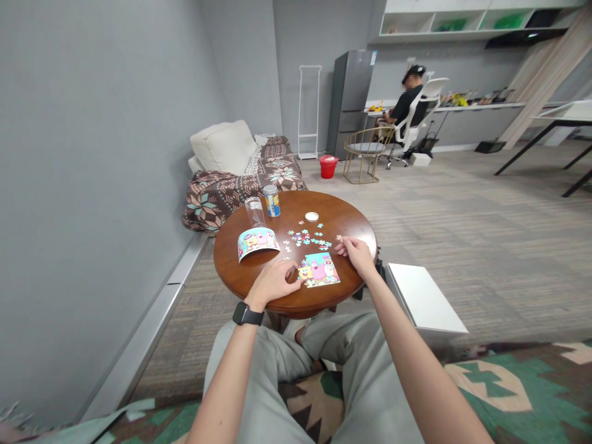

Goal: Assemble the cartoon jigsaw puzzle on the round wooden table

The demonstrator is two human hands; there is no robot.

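Observation:
On a round wooden table lies a partly assembled jigsaw puzzle [319, 270] with a cartoon picture. My left hand [276, 282] rests at its left edge, thumb and fingers apart in a curve, the thumb tip by the puzzle's lower left. A small puzzle piece [339, 238] is pinched in the fingertips of my right hand [355, 253], to the upper right of the puzzle. Several loose puzzle pieces [305, 237] lie scattered beyond the assembled part. A curved picture sheet [258, 240] with a similar cartoon stands to the left.
A clear jar [254, 213], a cartoon-printed can [272, 202] and a round lid [311, 217] stand toward the far side of the table [231, 271]. Right of it is a white box [425, 296]. A covered couch [272, 166], red bucket [328, 166] and seated person [407, 102] are farther back.

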